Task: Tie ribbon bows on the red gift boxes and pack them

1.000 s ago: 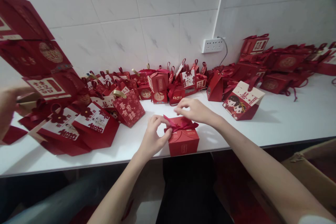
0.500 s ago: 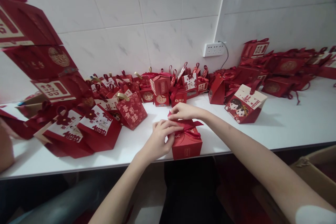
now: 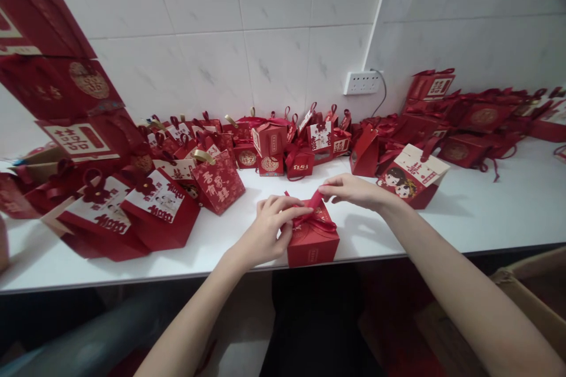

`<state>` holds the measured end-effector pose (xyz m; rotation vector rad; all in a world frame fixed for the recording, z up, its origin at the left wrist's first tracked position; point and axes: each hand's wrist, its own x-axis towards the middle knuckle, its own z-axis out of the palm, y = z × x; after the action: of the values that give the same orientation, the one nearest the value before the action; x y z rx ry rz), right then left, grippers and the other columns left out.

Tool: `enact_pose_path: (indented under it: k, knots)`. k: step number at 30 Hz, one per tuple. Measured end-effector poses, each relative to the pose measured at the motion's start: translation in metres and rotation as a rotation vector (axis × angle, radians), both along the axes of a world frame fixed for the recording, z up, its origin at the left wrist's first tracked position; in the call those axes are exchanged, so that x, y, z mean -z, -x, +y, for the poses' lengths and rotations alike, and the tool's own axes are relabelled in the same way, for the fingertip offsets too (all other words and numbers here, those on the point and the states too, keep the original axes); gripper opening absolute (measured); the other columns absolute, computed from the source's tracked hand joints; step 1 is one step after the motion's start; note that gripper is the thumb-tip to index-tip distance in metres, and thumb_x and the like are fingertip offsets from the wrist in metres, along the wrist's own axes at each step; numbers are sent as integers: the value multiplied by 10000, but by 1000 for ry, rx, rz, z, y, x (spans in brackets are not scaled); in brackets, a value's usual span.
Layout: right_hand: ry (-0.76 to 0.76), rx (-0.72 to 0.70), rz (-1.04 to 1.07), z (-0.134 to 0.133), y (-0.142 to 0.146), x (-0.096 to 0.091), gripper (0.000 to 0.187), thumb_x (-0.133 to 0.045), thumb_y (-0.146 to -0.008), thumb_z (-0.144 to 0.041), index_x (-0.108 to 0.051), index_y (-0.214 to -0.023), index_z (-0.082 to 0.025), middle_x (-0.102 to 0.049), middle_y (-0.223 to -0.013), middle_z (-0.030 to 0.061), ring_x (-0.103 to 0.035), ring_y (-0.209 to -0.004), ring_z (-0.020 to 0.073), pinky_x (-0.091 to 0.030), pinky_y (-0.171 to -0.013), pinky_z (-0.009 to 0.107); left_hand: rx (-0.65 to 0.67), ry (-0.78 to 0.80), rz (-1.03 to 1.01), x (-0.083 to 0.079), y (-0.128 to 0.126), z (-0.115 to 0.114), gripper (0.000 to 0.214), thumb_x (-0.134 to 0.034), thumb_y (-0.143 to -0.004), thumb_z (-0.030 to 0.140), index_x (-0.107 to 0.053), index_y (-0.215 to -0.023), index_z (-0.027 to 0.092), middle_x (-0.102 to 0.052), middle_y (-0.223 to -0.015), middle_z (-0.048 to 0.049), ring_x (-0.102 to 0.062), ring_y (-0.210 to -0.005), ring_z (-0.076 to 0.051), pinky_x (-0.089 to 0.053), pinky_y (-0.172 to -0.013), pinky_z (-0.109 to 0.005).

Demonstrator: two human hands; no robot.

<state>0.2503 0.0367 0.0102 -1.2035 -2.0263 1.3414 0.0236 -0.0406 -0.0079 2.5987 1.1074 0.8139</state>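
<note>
At the white table's (image 3: pixel 486 212) near edge stands the red gift box (image 3: pixel 313 248), its ribbon (image 3: pixel 315 199) pinched upright by the right hand (image 3: pixel 352 191), presumably for tension, while the left hand (image 3: pixel 270 227), whose grip I cannot tell, bears on the box top, presumably to steady it.

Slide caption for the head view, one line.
Left hand touches the ribbon on a red box; right hand pinches a raised part.
</note>
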Motion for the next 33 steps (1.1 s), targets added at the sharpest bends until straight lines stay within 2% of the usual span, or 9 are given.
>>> enact_pose_path:
  k: [5,9,12,15,22,26,28,30,33]
  knots:
    - [-196,139,-49,10,22,9,311,-583,-762,-440,-640,-763,-135,-638,-772,53,-554,-727,161,-414,-682,293,12,72,127,-6,0,4,564,-382,-752,81,-554,-1250,283,-498,-1310,-52,-397,-1194,-270,-268,-1004,-457]
    - [-377,351,-7,-19,15,19,342,-522,-802,-494,-579,-886,-168,-597,-747,27,-527,-681,156,-412,-648,288,-16,121,91,-2,0,6,533,-358,-784,124,-546,-1260,273,-487,-1316,-54,-383,-1205,-271,-266,-1010,-469]
    - [-302,294,-3,-54,7,20,379,-485,-806,-563,-563,-823,-192,-513,-601,-23,-464,-553,133,-373,-544,262,-35,136,57,2,0,7,518,-342,-807,150,-534,-1272,276,-487,-1302,-67,-379,-1209,-269,-271,-1008,-469]
    - [-261,283,-61,-77,6,20,277,-568,-772,-477,-568,-798,-201,-488,-568,-40,-459,-542,129,-369,-537,253,-68,157,32,5,0,10,517,-350,-801,167,-529,-1277,258,-471,-1314,-82,-366,-1227,-281,-265,-1015,-487]
    - [-357,305,31,-79,11,25,197,-490,-853,-357,-600,-925,-210,-489,-617,-36,-473,-571,125,-396,-578,254,-77,236,-75,13,6,16,447,-399,-839,281,-510,-1271,278,-403,-1387,-83,-300,-1306,-295,-211,-1063,-524]
    - [-324,256,158,-80,11,24,190,-491,-853,-340,-607,-916,-203,-581,-734,4,-545,-687,149,-439,-659,271,-145,204,-310,27,6,10,556,-468,-827,370,-341,-1357,257,-289,-1452,-115,-254,-1345,-292,-268,-1051,-484]
    - [-294,247,216,-81,12,25,201,-510,-843,-361,-616,-871,-192,-628,-822,33,-578,-774,171,-454,-709,283,-311,169,-440,33,3,3,605,-529,-785,411,-323,-1317,209,-353,-1368,-148,-342,-1277,-295,-360,-963,-439]
    - [-273,272,257,-80,15,27,230,-517,-841,-390,-621,-826,-185,-640,-825,40,-588,-794,179,-457,-720,285,-498,221,-522,38,-2,-5,495,-577,-750,446,-416,-1136,182,-499,-1117,-108,-499,-1053,-257,-415,-821,-369]
    - [-254,360,334,-77,20,33,217,-541,-821,-383,-614,-799,-180,-632,-797,34,-583,-776,168,-449,-707,276,-512,473,-599,39,-9,-15,325,-558,-772,488,-423,-738,194,-449,-682,26,-466,-656,-143,-359,-627,-271]
